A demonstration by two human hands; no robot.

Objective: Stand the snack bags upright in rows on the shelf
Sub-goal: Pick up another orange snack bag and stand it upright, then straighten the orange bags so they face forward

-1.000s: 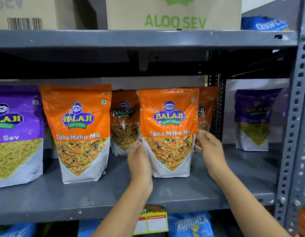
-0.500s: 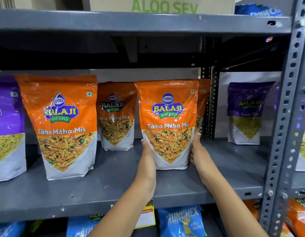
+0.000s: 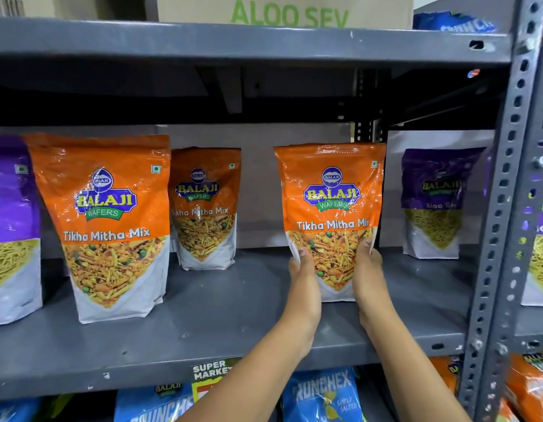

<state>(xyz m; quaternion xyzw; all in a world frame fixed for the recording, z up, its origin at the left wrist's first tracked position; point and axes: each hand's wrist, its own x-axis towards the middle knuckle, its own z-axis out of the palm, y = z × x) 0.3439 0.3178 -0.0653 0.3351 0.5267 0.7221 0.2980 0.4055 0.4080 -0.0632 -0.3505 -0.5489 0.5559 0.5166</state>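
An orange Tikha Mitha Mix bag (image 3: 331,193) stands upright on the grey shelf (image 3: 221,318), right of centre. My left hand (image 3: 303,284) grips its lower left edge and my right hand (image 3: 369,275) grips its lower right edge, thumbs on the front. A second orange bag (image 3: 109,226) stands upright at the front left. A third orange bag (image 3: 205,208) stands further back between them. Purple Aloo Sev bags stand at the far left (image 3: 11,233) and at the back right (image 3: 437,202).
A perforated grey upright post (image 3: 501,208) bounds the shelf on the right, with more bags beyond it. A cardboard Aloo Sev box (image 3: 288,10) sits on the shelf above. Blue Crunchex bags (image 3: 322,394) fill the shelf below. Bare shelf lies between the two front orange bags.
Both hands have slid the held orange bag to the right and slightly back; it now covers the rear orange bag near the post. My grip dropped to its lower edges.
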